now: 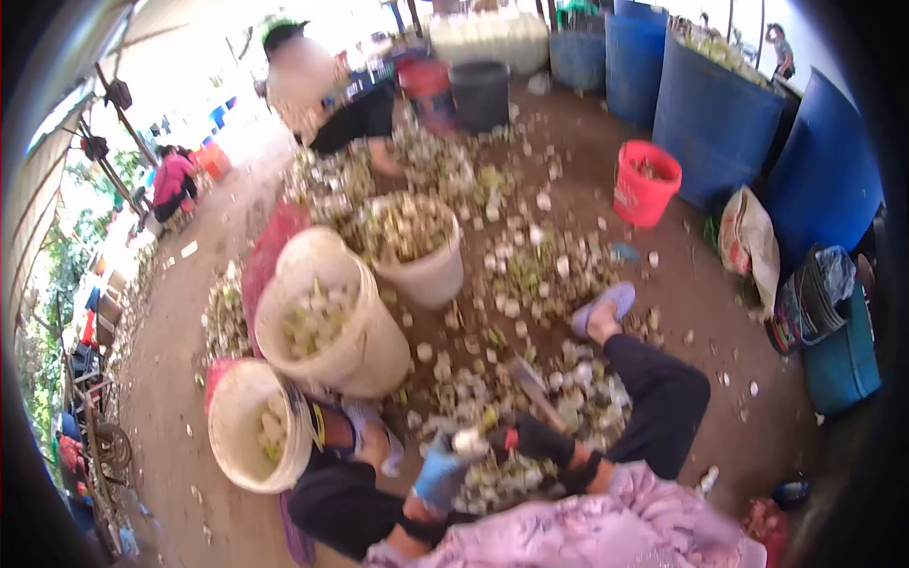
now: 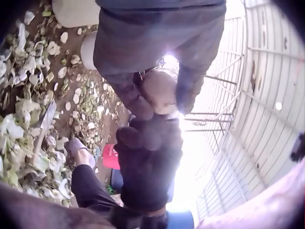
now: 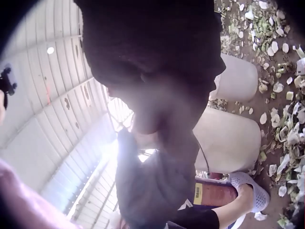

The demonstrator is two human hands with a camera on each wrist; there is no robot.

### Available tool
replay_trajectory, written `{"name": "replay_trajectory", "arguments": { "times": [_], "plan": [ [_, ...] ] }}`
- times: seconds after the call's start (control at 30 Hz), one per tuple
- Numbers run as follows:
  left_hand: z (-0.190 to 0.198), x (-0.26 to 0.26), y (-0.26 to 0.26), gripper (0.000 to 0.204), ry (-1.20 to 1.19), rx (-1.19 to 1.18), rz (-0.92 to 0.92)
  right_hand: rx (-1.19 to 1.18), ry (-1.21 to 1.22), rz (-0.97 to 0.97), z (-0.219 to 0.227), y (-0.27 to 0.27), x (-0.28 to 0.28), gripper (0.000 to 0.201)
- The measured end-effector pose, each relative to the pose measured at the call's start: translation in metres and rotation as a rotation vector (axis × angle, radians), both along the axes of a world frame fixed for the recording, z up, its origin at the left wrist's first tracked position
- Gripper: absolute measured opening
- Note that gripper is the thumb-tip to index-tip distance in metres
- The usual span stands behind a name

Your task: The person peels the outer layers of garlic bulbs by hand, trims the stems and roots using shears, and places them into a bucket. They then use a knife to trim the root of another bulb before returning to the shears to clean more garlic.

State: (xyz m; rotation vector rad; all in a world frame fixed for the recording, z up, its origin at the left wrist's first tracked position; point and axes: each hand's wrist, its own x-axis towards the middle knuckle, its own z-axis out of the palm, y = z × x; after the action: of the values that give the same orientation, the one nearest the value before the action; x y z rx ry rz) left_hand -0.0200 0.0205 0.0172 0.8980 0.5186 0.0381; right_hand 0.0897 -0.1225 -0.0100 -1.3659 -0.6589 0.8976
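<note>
My left hand (image 1: 438, 478), in a blue glove, grips a pale round vegetable (image 1: 470, 441) in front of my lap. In the left wrist view, the fingers and thumb curl round this vegetable (image 2: 159, 89) from above. My right hand (image 1: 542, 441), in a dark glove, is right beside it with its fingers curled. A small red thing (image 1: 511, 438) shows at those fingers; I cannot tell its kind. Seen from the left wrist, the right hand (image 2: 150, 155) comes up close under the vegetable. A broad blade with a wooden handle (image 1: 540, 396) lies on the trimmings just beyond my hands.
White buckets (image 1: 331, 317) holding pale vegetable pieces stand on the left, with a full white tub (image 1: 421, 270) beyond. Peel and leaf scraps (image 1: 530, 270) cover the floor. A red bucket (image 1: 647, 185) and tall blue barrels (image 1: 710, 123) stand at right. A person (image 1: 327, 95) crouches ahead.
</note>
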Motion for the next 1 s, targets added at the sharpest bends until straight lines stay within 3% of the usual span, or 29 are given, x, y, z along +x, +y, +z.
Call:
{"name": "replay_trajectory", "arguments": {
  "times": [0.07,0.1,0.13,0.17,0.23,0.27,0.3,0.33,0.37,0.4,0.47,0.5,0.53,0.6,0.63,0.67,0.73,0.77,0.8,0.87,0.9,1.0],
  "plan": [
    [0.012,0.0,-0.001,0.045,-0.126,-0.114,-0.039,0.027,0.075,0.068,0.018,-0.003,0.003,0.02],
    [0.009,-0.002,-0.004,0.043,-0.11,-0.038,-0.022,-0.009,0.1,0.079,0.015,-0.003,0.004,0.02],
    [0.002,-0.003,-0.006,0.041,-0.13,0.088,-0.002,-0.085,-0.065,0.055,0.016,-0.001,0.006,0.02],
    [-0.002,-0.002,-0.009,0.039,-0.152,0.397,0.04,0.043,-0.146,-0.041,0.011,0.003,0.003,0.023],
    [-0.015,0.002,-0.011,0.044,-0.312,0.659,0.13,-0.075,-0.199,-0.148,0.004,0.007,-0.002,0.027],
    [-0.014,0.002,-0.008,0.044,-0.188,0.701,0.051,-0.093,-0.259,-0.159,0.021,0.008,-0.002,0.027],
    [-0.017,0.003,-0.008,0.044,-0.167,0.738,0.107,-0.095,-0.298,-0.102,0.026,0.009,0.0,0.028],
    [0.006,0.003,-0.013,0.043,-0.068,0.198,0.103,0.033,-0.276,-0.115,0.016,0.013,-0.003,0.027],
    [0.013,0.006,-0.015,0.041,-0.002,0.101,0.165,0.068,-0.105,-0.106,0.035,0.011,-0.007,0.024],
    [0.023,0.005,-0.009,0.043,0.112,-0.087,0.045,0.15,0.347,0.003,0.036,0.009,-0.007,0.02],
    [0.021,-0.001,0.004,0.045,0.164,-0.367,-0.188,0.163,0.391,0.065,0.044,0.001,-0.006,0.019],
    [0.002,-0.005,0.018,0.041,0.111,-0.565,-0.308,0.146,0.474,0.087,0.044,-0.003,-0.006,0.017],
    [-0.008,-0.003,0.017,0.041,0.119,-0.566,-0.307,0.147,0.481,0.085,0.037,-0.004,-0.006,0.017],
    [-0.018,0.006,0.007,0.034,0.089,0.46,0.038,0.082,0.462,0.127,0.012,-0.005,-0.008,0.017],
    [-0.002,0.007,-0.002,0.021,0.01,0.783,0.177,0.155,0.125,-0.039,0.002,-0.005,-0.018,0.016],
    [-0.004,0.004,-0.011,0.021,0.001,0.786,0.17,0.16,0.118,-0.048,0.002,-0.004,-0.021,0.016],
    [-0.016,-0.001,-0.024,0.013,-0.084,1.037,0.222,0.031,0.527,-0.09,0.002,0.004,-0.02,0.016],
    [-0.019,-0.006,-0.03,0.011,0.045,1.099,0.1,0.173,0.523,0.061,-0.009,0.01,-0.021,0.017],
    [-0.022,-0.006,-0.027,0.011,0.04,1.103,0.101,0.177,0.519,0.061,-0.018,0.005,-0.022,0.017],
    [-0.014,-0.003,-0.024,0.014,0.069,0.257,0.316,0.038,0.333,0.098,0.008,-0.002,-0.019,0.018],
    [-0.014,0.0,-0.023,0.015,-0.009,0.238,0.308,0.042,0.479,0.096,0.023,-0.003,-0.017,0.018],
    [0.009,0.007,-0.019,0.021,-0.119,0.003,0.311,0.096,0.461,-0.046,0.044,-0.014,-0.021,0.014]
  ]
}}
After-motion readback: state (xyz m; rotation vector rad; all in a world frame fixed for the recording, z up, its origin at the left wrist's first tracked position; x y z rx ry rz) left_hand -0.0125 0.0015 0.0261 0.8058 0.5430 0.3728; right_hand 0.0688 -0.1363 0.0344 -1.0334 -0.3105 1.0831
